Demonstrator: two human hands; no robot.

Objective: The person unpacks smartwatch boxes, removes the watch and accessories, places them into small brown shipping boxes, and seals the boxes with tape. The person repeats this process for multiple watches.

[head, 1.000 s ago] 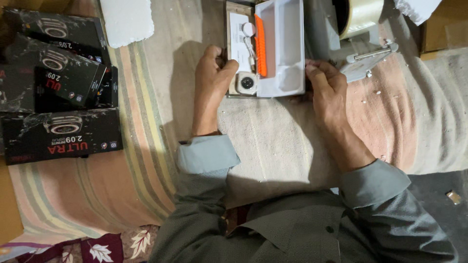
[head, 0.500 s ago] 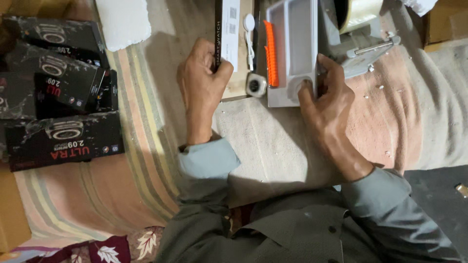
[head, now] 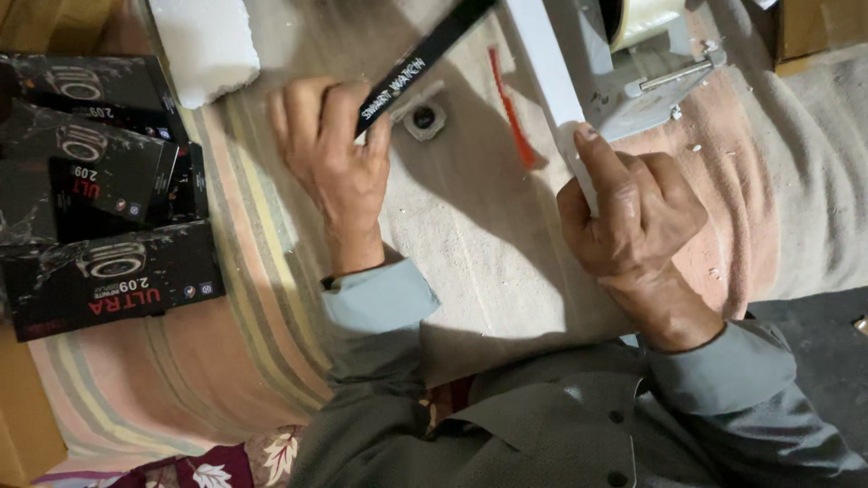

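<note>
My left hand grips the lower end of a black box sleeve, which is tilted up and seen edge-on. In my right hand is the edge of a white inner tray, lifted off the cloth. Between the hands, an orange strap and a small round watch body lie loose on the beige cloth.
Several black printed boxes are stacked at the left on a striped pink cloth. A white foam block lies at the top left. A grey tape dispenser with a tape roll stands top right, near a cardboard box.
The open white tray lay flat with the strap and watch inside. Both hands have since lifted the sleeve and tray apart, and the strap and watch body now lie on the cloth.
</note>
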